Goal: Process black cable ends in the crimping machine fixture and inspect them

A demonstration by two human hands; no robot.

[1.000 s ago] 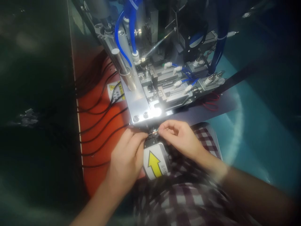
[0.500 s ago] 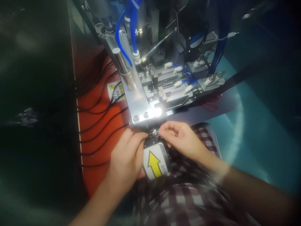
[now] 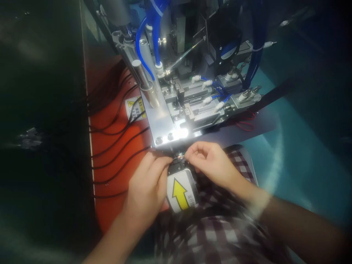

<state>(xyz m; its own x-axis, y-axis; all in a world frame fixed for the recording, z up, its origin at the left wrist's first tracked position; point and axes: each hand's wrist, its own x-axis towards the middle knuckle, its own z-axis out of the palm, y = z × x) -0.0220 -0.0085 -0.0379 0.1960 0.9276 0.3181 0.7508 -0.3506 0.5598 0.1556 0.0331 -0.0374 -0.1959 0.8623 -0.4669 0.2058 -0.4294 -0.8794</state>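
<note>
At the front end of a machine [image 3: 162, 121], both hands meet over a narrow track. My left hand [image 3: 150, 176] is closed in a pinch on the left side of a tiny shiny part [image 3: 180, 156]. From the right, my right hand [image 3: 207, 159] pinches at the other side of that part, thumb against forefinger. The part is too small and bright to name, and the fingertips hide some of it. Just below the fingers lies a white label with a yellow arrow [image 3: 180, 192], fixed to the end of the track.
Metal plates, pneumatic cylinders [image 3: 205, 113] and blue air hoses [image 3: 156, 33] rise right behind the hands. Black cables [image 3: 121, 161] cross the orange base [image 3: 110, 205] on the left, near a warning sticker [image 3: 135, 107]. A checkered garment [image 3: 211, 231] is close below the hands.
The view has shifted very slightly. Both hands keep their pinch at the same spot, with only tiny movement of the fingertips.
</note>
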